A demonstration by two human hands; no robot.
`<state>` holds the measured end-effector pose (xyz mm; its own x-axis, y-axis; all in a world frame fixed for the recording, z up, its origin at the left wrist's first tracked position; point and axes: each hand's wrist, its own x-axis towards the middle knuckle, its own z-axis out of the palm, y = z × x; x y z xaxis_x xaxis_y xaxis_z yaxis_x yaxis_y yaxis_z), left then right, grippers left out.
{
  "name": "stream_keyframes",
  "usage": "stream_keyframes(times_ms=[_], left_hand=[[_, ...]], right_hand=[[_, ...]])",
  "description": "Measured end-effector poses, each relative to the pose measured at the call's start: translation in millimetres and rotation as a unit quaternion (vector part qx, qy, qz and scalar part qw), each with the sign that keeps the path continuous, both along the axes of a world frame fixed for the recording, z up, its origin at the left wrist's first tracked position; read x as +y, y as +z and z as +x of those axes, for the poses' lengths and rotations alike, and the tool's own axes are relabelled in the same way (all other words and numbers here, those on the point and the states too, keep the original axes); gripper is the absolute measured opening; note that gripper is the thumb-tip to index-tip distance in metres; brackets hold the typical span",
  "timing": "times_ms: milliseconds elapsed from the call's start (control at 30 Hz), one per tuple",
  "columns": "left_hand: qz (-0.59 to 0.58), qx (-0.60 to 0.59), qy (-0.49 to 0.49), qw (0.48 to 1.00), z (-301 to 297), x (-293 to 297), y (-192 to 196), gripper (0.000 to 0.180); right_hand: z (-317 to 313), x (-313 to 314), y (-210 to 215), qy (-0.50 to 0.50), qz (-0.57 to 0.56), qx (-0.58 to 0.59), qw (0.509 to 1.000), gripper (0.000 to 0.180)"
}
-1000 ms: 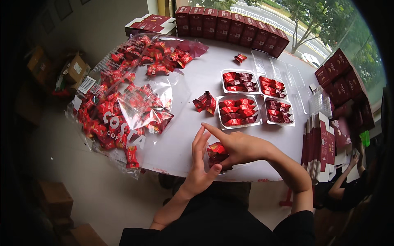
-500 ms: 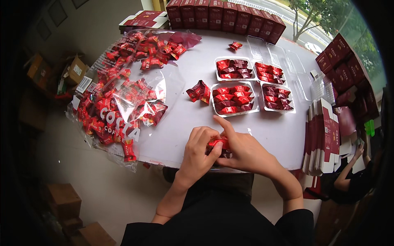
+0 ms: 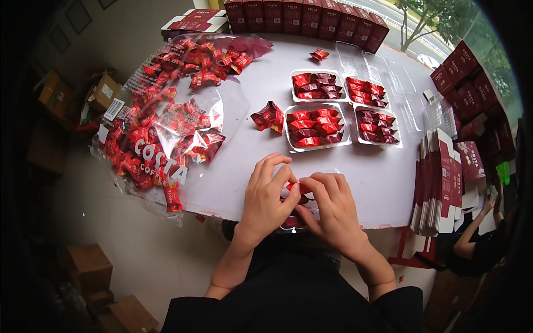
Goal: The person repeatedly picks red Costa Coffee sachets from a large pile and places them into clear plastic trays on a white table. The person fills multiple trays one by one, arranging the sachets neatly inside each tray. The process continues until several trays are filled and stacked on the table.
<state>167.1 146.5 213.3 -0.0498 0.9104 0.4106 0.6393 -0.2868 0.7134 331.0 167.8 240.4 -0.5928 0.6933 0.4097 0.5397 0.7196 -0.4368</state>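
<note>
Half a second on, the person's right hand has its outstretched forefinger folded down, so that its fingertips now meet those of the left hand. Both hands are together, fingers curled over small red and dark red wrapped packets at the near edge of a white table, right in front of the body. Whether either hand pinches a packet cannot be told, because the fingers hide it. Clear plastic shows beside these packets, perhaps a tray, mostly covered.

Beyond the hands, four clear trays stand close together in two rows, each holding rows of packets; these look filled, though none has a lid on. The group under the hands seems to be partway through its arranging. Much appears to be left: a large clear bag at the left is heaped with packets, a few loose packets lie left of the trays, and flattened cartons stand at the right edge. Along the far edge runs a row of upright dark red boxes.
</note>
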Motion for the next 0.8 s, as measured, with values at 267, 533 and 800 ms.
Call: stream_keyframes(times_ms=[267, 533, 800], left_hand=[[-0.128, -0.24, -0.093, 0.958, 0.8, 3.7, 1.4, 0.017], [0.045, -0.044, -0.064, 0.996, -8.5, -15.2, 14.5, 0.017], [0.067, 0.093, -0.177, 0.978, -21.5, -38.6, -9.9, 0.043]], right_hand=[[12.9, -0.1, 10.6, 0.042, -0.026, -0.069, 0.996, 0.051], [13.9, -3.8, 15.1, 0.029, -0.025, -0.096, 0.995, 0.056], [13.0, -5.8, 17.6, 0.034, -0.088, 0.002, 0.996, 0.034]])
